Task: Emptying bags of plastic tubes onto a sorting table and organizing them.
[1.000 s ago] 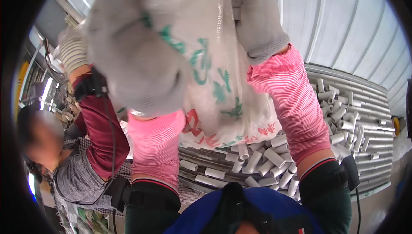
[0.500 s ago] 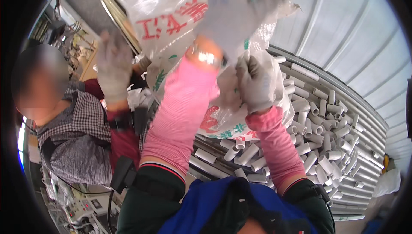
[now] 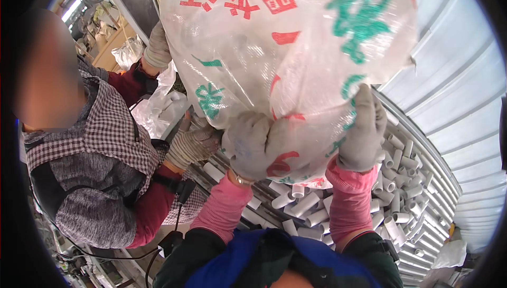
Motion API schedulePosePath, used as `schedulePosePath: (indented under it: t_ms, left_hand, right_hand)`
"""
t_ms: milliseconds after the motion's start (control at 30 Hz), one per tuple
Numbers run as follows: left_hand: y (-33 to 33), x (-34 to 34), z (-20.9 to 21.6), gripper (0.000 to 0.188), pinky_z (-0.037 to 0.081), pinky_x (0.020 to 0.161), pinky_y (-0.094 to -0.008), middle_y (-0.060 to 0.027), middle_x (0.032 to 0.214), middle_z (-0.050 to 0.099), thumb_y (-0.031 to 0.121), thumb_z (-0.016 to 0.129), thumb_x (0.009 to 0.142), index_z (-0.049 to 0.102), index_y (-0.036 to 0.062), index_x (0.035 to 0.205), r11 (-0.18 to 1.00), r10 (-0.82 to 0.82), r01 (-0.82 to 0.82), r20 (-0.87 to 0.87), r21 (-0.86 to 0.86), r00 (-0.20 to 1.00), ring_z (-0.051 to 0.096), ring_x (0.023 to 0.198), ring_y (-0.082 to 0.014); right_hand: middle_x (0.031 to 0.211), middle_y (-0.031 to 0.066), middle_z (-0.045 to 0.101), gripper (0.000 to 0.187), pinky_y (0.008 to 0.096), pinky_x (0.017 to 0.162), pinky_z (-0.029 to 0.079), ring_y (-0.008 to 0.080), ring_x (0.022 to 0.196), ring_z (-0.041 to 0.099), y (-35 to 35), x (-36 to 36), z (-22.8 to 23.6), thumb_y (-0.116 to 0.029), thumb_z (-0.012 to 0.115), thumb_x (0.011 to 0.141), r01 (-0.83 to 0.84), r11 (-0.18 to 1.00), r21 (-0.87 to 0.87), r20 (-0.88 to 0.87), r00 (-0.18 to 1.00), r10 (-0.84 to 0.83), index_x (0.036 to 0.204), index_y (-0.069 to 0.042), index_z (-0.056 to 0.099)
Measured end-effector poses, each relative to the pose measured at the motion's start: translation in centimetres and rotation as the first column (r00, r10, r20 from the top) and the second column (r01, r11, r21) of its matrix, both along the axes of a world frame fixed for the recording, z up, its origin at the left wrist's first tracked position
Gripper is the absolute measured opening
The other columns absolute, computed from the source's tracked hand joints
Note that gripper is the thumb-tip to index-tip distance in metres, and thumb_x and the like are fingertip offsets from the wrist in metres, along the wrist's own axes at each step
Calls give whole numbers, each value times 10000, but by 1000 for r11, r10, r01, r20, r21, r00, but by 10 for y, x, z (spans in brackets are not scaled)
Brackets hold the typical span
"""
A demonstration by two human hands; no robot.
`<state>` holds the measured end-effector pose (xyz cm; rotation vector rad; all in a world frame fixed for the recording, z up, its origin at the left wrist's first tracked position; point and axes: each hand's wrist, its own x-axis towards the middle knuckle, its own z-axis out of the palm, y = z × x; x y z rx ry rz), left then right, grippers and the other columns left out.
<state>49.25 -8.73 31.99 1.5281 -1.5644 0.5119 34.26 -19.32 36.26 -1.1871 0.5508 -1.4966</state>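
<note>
A large white woven plastic sack with red and green printing stands up in front of me, its upper end running out of the picture. My left hand, in a grey glove, is closed on the lower left of the sack, fingers curled into the material. My right hand, gloved the same way, grips the sack's lower right side; its thumb is hidden. Short white pipe pieces lie beneath and beside the sack. What the sack holds is hidden.
At my left a co-worker in a checked apron has one gloved hand by the sack's left edge and another near my left hand. A slatted metal rack carries several pipe pieces. A ribbed pale wall rises at right.
My left hand has come down from the sack's top to its lower left. My right hand has shifted right. The sack is spread wider, and the co-worker's hands have moved beside it.
</note>
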Motion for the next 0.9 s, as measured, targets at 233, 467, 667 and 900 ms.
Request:
schedulePosePath:
  t_ms: [233,467,667,900]
  left_hand:
    - [-38,-12,99,50,373,479,-354,-76,575,463,7,632,727,594,10,759,806,-410,408,93,-428,907,470,497,-256]
    - [-141,-27,149,211,393,445,-348,-56,641,529,34,643,763,642,7,972,715,-207,349,292,-606,934,506,475,-209]
    - [-166,-25,186,416,415,513,-370,-160,556,561,321,554,930,597,-9,680,817,-471,337,-204,-469,858,553,514,-280]
    - [-221,-28,137,405,472,721,-429,-172,738,627,412,605,833,630,9,807,968,-248,235,-183,-92,951,610,768,-356]
  right_hand:
    - [1052,162,640,290,313,774,528,245,923,645,-34,-24,74,-83,504,912,361,613,-703,-145,771,-620,1148,72,571]
    - [1020,150,643,466,340,781,499,216,906,627,-120,-24,141,-374,462,919,301,927,-226,-121,935,-333,1094,34,605]
    - [1231,121,542,634,322,943,393,187,1050,537,-139,-48,89,-492,434,929,-23,950,-312,-433,893,-120,1404,-81,352]
    - [729,162,649,283,441,648,482,357,741,639,-94,18,-54,-324,545,912,-10,884,-468,-738,554,-385,872,-56,627]
